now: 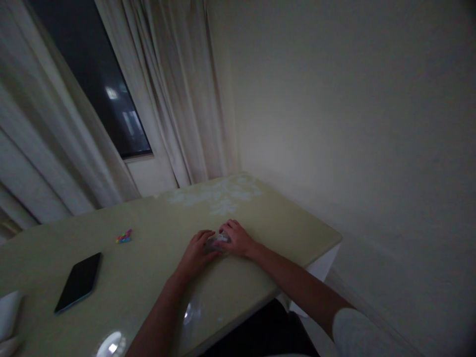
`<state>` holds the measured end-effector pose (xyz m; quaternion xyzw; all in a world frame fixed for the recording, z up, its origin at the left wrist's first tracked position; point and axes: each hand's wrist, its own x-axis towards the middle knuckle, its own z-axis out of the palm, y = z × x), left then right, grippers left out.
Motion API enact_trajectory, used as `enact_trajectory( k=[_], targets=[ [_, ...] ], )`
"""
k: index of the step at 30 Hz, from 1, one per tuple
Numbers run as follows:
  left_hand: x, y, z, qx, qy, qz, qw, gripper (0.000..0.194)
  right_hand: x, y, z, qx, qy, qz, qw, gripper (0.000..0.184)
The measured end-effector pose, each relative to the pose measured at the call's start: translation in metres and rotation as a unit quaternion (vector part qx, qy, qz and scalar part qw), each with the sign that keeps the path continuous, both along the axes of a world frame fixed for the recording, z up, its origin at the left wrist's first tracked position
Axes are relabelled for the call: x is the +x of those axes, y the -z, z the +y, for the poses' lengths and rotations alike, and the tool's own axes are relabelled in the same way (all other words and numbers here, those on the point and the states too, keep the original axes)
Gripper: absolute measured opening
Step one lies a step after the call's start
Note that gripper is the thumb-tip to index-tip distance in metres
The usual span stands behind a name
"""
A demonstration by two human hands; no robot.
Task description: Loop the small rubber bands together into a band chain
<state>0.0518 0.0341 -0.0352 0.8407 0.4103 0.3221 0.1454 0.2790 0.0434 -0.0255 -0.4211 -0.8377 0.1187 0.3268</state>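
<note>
Over the table [159, 277], both my hands curl around a small, clear-looking greyish object [214, 242] with a pale patch on top. It looks like a little plastic case, but my fingers hide much of it and the picture is dim. My left hand [195, 255] grips its left side, thumb along the near edge and fingers at the far edge. On the right side, my right hand [238, 240] closes in with its thumb near the top and its fingers beyond. The two hands are close together, low over the tabletop.
A cluster of small bright-coloured pieces [124, 236] lies left of my hands. Further left are a dark tablet or phone [79, 281] and a white object [9, 310], cut off by the frame. Behind stand curtains [189, 114] and a wall [334, 124] on the right.
</note>
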Motion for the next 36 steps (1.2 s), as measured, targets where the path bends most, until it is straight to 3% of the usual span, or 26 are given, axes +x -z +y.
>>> enact_trajectory(
  k=[6,11,18,21,29,36],
  targets=[
    [-0.0014,0.0017,0.0021,0.005,-0.008,0.018,1.0,0.052,0.0019,-0.0016,0.0001,-0.007,-0.019,0.019,1.0,0.049],
    [-0.0015,0.0008,0.0,-0.001,0.0,0.019,1.0,0.062,-0.0003,0.0007,0.0012,-0.014,-0.004,0.037,0.999,0.037],
    [-0.0029,-0.002,-0.0023,-0.011,0.03,-0.002,0.999,0.055,-0.0011,0.0018,0.002,-0.017,-0.029,0.037,0.999,0.033],
    [-0.0061,0.0004,0.0013,-0.028,0.027,-0.016,0.999,0.054,-0.0003,0.0007,0.0012,-0.019,-0.035,0.035,0.999,0.037],
    [-0.0076,0.0008,0.0005,-0.067,0.019,-0.059,0.996,0.061,-0.0003,-0.002,0.0001,-0.014,-0.052,0.01,0.999,0.068],
    [-0.0061,-0.0049,-0.0009,-0.095,0.043,-0.098,0.99,0.067,0.0002,-0.0028,-0.0003,-0.01,-0.077,0.001,0.997,0.058]
  ],
)
